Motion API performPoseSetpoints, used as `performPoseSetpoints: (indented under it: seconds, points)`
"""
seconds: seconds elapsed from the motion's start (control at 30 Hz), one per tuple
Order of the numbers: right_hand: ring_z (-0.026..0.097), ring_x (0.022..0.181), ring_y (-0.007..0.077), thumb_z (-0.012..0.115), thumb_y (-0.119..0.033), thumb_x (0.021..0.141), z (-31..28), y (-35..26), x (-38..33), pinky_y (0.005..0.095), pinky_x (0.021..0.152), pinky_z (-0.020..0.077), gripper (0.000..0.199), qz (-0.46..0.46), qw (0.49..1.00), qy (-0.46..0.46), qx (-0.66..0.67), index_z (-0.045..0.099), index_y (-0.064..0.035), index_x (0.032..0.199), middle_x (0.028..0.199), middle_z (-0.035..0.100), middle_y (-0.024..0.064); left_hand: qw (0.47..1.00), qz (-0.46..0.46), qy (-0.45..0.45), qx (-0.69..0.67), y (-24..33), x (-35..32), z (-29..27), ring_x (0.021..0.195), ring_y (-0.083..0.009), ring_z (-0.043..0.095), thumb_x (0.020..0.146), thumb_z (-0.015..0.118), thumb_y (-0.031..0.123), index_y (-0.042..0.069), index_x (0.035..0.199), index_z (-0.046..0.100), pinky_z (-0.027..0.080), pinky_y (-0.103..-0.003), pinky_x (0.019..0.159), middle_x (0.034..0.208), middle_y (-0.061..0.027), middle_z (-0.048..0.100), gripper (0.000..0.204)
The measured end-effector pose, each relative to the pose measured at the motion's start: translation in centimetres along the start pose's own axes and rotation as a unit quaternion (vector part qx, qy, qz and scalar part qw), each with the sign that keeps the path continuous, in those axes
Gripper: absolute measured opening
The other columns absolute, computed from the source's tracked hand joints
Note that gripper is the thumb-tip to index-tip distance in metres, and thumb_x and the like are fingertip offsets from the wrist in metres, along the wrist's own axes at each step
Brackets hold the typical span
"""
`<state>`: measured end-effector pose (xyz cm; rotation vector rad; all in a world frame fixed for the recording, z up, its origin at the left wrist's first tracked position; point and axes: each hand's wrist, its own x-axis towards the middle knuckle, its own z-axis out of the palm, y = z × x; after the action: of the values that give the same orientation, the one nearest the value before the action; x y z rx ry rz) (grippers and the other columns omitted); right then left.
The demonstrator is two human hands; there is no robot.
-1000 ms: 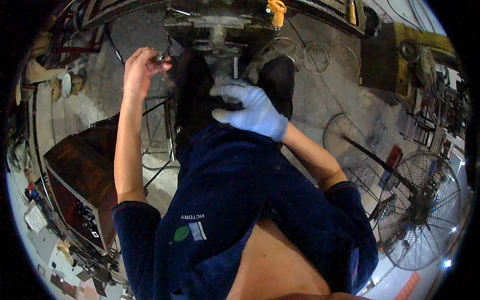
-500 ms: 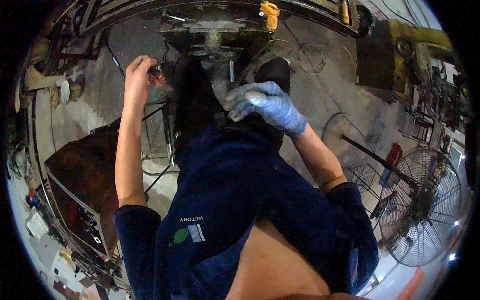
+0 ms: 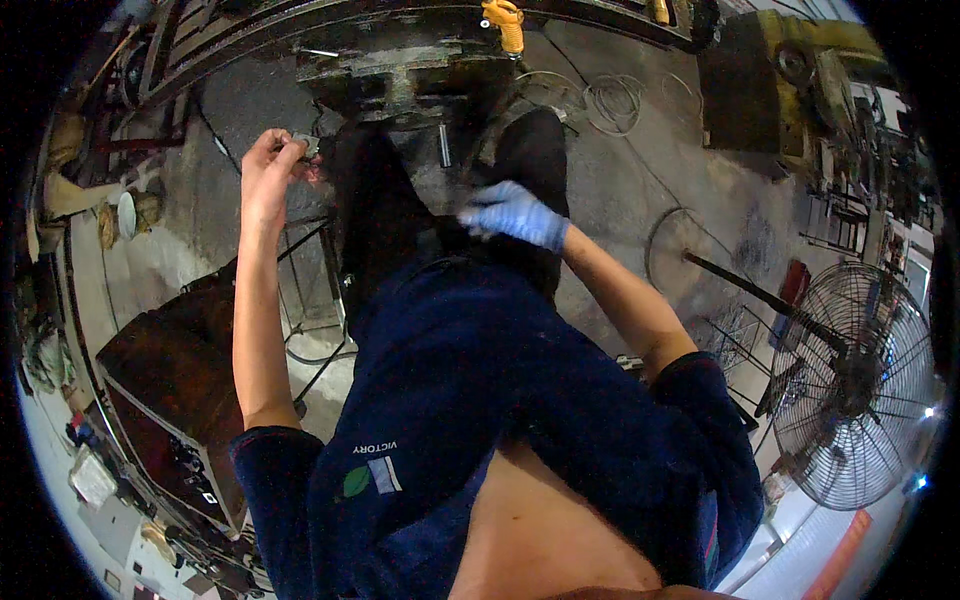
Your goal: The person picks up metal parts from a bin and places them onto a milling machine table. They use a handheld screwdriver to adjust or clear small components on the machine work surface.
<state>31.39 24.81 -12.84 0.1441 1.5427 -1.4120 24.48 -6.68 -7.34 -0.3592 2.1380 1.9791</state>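
Observation:
Bare, my left hand point(image 3: 268, 175) is raised to the left of my left knee. Its fingers and thumb pinch a small grey piece point(image 3: 304, 147) that looks like metal; its exact kind is too small to tell. My right hand point(image 3: 515, 215) wears a blue knitted glove with greyish fingertips. It hovers over or rests on my lap by the right thigh, its fingers smeared by motion, and whatever may be in them cannot be made out. A short shiny metal rod point(image 3: 445, 146) shows beyond my lap, between the knees, in front of the dark machine point(image 3: 400, 82).
An orange-yellow air gun point(image 3: 504, 28) sits on the machine edge at the far side. A coiled hose point(image 3: 612, 105) lies on the floor to its right. The large pedestal fan point(image 3: 850, 385) stands at the right, a rusty brown cabinet point(image 3: 180, 350) at the left.
The view has shifted slightly. My right hand's fingers have moved and blurred over the lap. The left hand has turned a little, so the grey piece shows more clearly.

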Motion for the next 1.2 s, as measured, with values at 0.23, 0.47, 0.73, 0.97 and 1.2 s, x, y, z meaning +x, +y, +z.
performPoseSetpoints:
  seconds: [0.23,0.47,0.73,0.97,1.2]
  points:
    - [0.059,0.087,0.0256,0.066,-0.032,0.071,-2.8,1.8,2.7,0.0338,0.08,0.0456,0.038,-0.252,0.836,0.416,-0.255,0.062,-0.0036,0.096,0.092,0.063,0.0134,0.996,0.051,-0.013,0.074,2.1,-0.1,1.4,0.057,-0.0126,0.057,0.077,0.056,0.003,0.002,0.076,0.046,0.044,-0.026,0.054,0.066,-0.0058,0.055,0.01]
    - [0.06,0.077,0.0141,0.065,-0.019,0.078,-8.0,4.1,1.9,0.0255,0.069,0.0463,0.024,-0.186,0.824,0.503,-0.185,0.064,0.0001,0.092,0.086,0.065,0.0087,0.956,0.149,-0.052,0.247,2.7,3.0,2.6,0.059,-0.0129,0.057,0.074,0.058,0.006,0.0,0.077,0.049,0.043,-0.027,0.053,0.063,-0.0063,0.054,0.012]
    - [0.052,0.071,0.008,0.067,-0.017,0.077,-8.1,4.8,0.8,0.0234,0.064,0.0435,0.021,-0.287,0.856,0.428,-0.025,0.065,0.0011,0.087,0.076,0.061,-0.0004,0.843,0.324,-0.032,0.427,9.1,9.3,6.3,0.067,-0.0284,0.059,0.069,0.063,0.009,-0.001,0.085,0.056,0.045,-0.034,0.063,0.073,-0.0157,0.059,0.02]
    - [0.056,0.076,0.0099,0.066,-0.02,0.078,-6.4,5.8,-1.7,0.0241,0.069,0.0448,0.026,-0.206,0.875,0.436,0.036,0.064,0.0031,0.089,0.082,0.064,0.0045,0.802,0.421,0.045,0.421,14.3,18.0,8.2,0.08,-0.0318,0.057,0.068,0.065,0.012,0.002,0.085,0.058,0.045,-0.038,0.07,0.083,-0.0151,0.058,0.02]
    - [0.059,0.076,0.0119,0.066,-0.016,0.078,-9.3,10.2,-4.5,0.0246,0.07,0.0463,0.025,-0.206,0.841,0.496,0.057,0.064,0.0049,0.091,0.083,0.065,0.0072,0.762,0.383,0.096,0.513,14.4,22.1,10.3,0.079,-0.0321,0.059,0.074,0.061,0.015,0.014,0.097,0.059,0.046,-0.042,0.071,0.089,-0.0123,0.059,0.023]
